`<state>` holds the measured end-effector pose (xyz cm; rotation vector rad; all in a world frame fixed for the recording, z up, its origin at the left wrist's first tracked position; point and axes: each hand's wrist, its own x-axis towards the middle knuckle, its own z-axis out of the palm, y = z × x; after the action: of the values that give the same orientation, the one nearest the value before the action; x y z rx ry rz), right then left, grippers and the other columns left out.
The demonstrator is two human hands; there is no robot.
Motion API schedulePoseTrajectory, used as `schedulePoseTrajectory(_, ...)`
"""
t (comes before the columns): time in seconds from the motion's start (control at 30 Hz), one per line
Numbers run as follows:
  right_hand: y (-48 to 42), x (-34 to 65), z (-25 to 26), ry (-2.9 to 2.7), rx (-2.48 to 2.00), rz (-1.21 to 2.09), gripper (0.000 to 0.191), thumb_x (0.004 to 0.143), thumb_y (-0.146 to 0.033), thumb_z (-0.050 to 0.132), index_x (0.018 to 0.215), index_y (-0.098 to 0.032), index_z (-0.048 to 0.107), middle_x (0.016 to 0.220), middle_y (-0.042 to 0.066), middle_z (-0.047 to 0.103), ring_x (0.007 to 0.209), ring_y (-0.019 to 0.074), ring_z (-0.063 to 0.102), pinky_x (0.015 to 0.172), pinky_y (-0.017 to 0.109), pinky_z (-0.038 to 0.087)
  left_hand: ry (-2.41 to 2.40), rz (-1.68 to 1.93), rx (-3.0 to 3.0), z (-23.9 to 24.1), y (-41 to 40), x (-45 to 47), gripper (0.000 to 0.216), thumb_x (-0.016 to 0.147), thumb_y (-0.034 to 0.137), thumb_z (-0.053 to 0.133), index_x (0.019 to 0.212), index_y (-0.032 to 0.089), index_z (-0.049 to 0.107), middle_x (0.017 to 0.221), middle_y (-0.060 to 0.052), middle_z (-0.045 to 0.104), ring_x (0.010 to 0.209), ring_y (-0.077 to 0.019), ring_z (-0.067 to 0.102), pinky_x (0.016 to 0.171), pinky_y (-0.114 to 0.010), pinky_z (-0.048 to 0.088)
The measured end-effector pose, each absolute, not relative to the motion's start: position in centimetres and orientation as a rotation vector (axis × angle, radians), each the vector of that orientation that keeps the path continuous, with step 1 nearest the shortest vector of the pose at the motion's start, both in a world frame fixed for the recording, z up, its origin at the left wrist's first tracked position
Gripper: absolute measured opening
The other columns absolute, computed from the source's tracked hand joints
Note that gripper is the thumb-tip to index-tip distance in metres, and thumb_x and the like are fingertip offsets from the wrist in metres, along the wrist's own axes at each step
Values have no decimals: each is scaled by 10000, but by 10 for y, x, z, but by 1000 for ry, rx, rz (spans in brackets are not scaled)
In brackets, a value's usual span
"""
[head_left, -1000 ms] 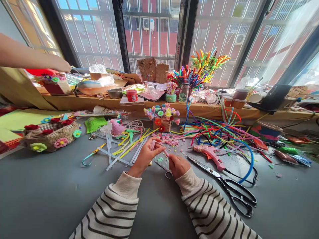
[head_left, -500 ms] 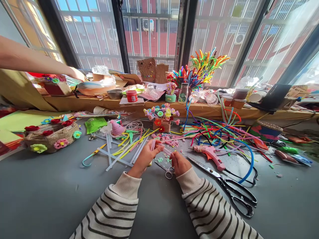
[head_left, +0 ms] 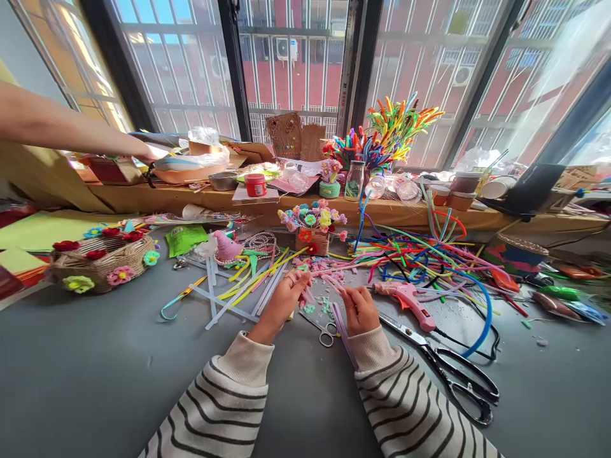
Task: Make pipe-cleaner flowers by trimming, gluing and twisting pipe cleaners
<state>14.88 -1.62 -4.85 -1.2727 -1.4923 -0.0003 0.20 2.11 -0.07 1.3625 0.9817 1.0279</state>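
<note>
My left hand (head_left: 282, 300) is closed in a pinch on the end of a pink pipe cleaner piece (head_left: 305, 289) just above the grey table (head_left: 95, 375). My right hand (head_left: 360, 310) is closed round a lilac pipe cleaner (head_left: 340, 321) that runs down past my wrist and up toward my left fingers. Small silver scissors (head_left: 325, 332) lie on the table between my two striped sleeves. Pink and green scraps (head_left: 327, 305) are scattered just beyond my fingers.
A pink glue gun (head_left: 405, 298) and large black scissors (head_left: 453, 375) lie right of my hands. Loose coloured pipe cleaners (head_left: 420, 254) spread behind. A woven basket with flowers (head_left: 100, 264) sits left. Another person's arm (head_left: 71, 130) reaches over the cluttered window ledge (head_left: 267, 200).
My hands have moved slightly away from me and apart. The lilac pipe cleaner now shows under my right hand. The other person's arm has reached further right along the ledge.
</note>
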Motion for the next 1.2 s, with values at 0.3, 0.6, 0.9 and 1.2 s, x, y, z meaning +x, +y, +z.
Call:
schedulePoseTrajectory(0.3,-22,140,-46,-1281,-1172,448,179,686,-341,489,717,-165,487,546,-17,485,430,78,472,317,164,413,907,970,1294,3,19,1,220,563,252,611,746,132,590,779,-35,604,723,-134,561,708,-269,456)
schedulePoseTrajectory(0.6,-20,146,-46,-1297,-1146,234,161,718,-277,452,726,-164,567,705,37,507,561,96,505,395,182,502,812,828,1222,2,16,1,261,613,267,571,833,133,609,927,-67,599,853,-165,542,780,-277,431)
schedulePoseTrajectory(0.9,-20,145,-47,-1343,-1149,216,171,718,-284,443,778,-170,556,716,41,533,586,108,528,434,201,500,968,993,1475,5,17,2,254,566,274,593,791,160,618,849,-43,620,806,-175,539,705,-264,430)
schedulePoseTrajectory(1.2,-20,144,-47,-1216,-1193,294,226,684,-299,483,851,-147,473,709,50,547,587,125,548,438,228,504,900,843,1585,1,15,4,208,589,269,566,760,164,622,767,-45,616,721,-166,546,632,-253,426)
